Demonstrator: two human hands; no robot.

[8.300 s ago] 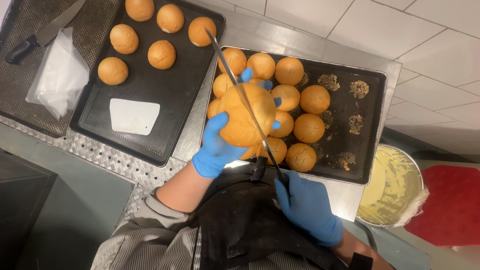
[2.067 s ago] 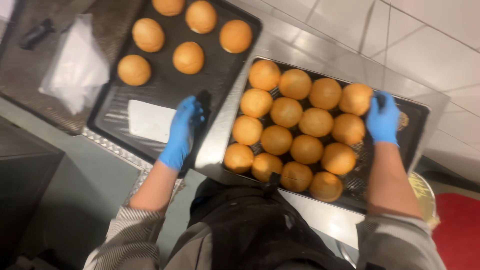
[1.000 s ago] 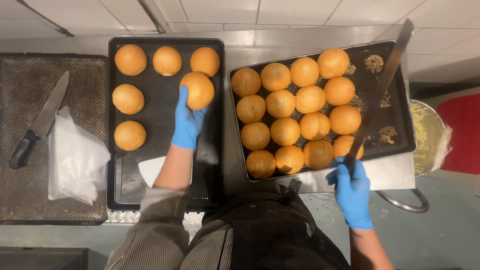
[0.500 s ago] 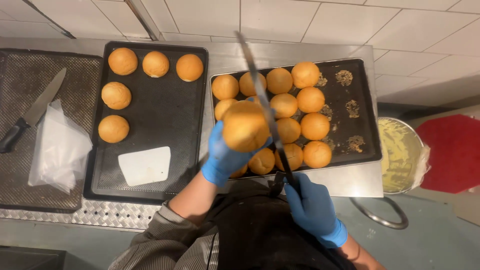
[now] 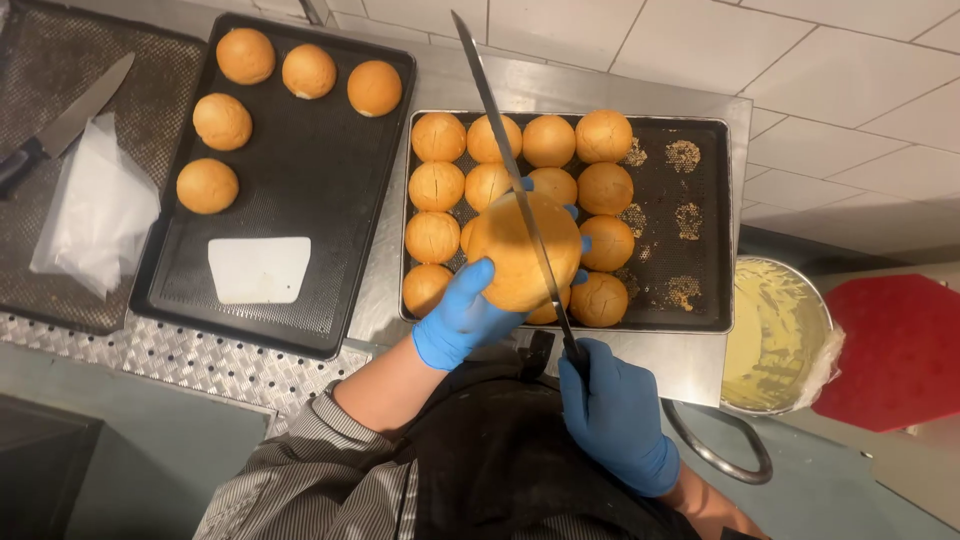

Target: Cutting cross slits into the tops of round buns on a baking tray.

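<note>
1. A clear plastic bag, crumpled and seemingly empty, lies at the left edge of the frame on a dark mat.
2. No labels, signs or screens are in view.

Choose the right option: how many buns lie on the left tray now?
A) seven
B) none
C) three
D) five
D: the left tray shows five buns, three along its far edge and two nearer on its left side, beside a white scraper.
</note>
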